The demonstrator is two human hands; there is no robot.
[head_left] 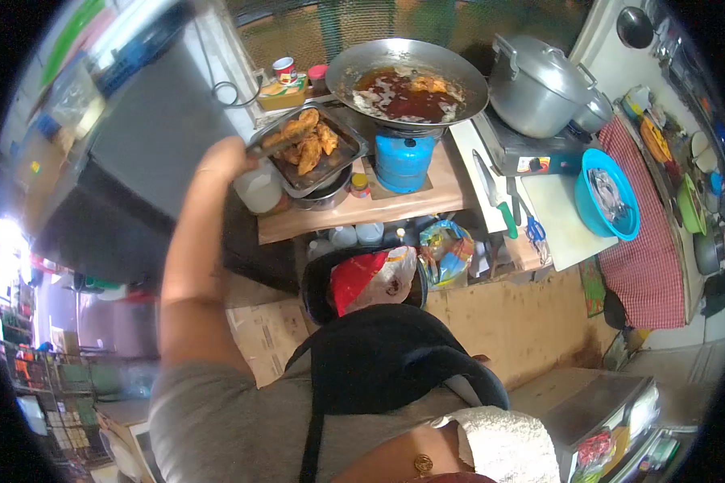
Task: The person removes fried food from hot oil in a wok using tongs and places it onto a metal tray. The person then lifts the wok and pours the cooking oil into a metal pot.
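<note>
My left hand [227,158] is closed on the handle of a utensil [272,148], whose far end is over a metal tray [339,163] at the upper left. Browned fried pieces [308,150] lie in that tray, and the utensil's tip is among them. To the right, a large wok [451,71] with dark oil and another fried piece [428,84] sits above a blue gas canister [404,163]. The tray rests over a metal pot [327,196]. My right hand does not show.
Lidded silver pots [537,88] stand at the upper right. A knife [486,179] and blue-handled scissors [534,229] lie near a white board [562,217] and a turquoise basin [588,197]. Below the counter is a black bin [313,282]. A jug [258,189] stands beside the tray.
</note>
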